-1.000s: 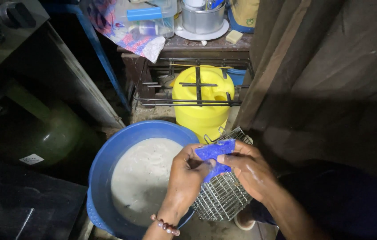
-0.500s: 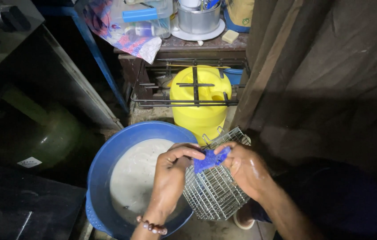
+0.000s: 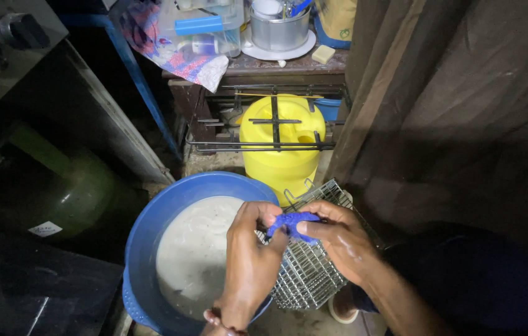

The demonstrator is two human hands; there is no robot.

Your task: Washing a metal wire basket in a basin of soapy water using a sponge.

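head view:
left hand [image 3: 252,258]: at 6 o'clock, fingers curled tight on the blue scrubber [image 3: 290,222] and the wire rack's edge.
right hand [image 3: 338,241]: just right of it, pinching the same blue scrubber from the other side.
blue scrubber: between both hands, pressed on the rack.
wire rack [image 3: 307,274]: tilted, leaning on the basin's rim at 5 o'clock.
blue basin [image 3: 145,236]: at 7 o'clock, holds cloudy white water.
yellow jug [image 3: 281,146]: at 12 o'clock, behind the rack.
green tank [image 3: 65,186]: at 9 o'clock, in the dark.

The basin [image 3: 145,249] sits left of the wire rack [image 3: 310,280], the jerrycan [image 3: 281,146] behind both.
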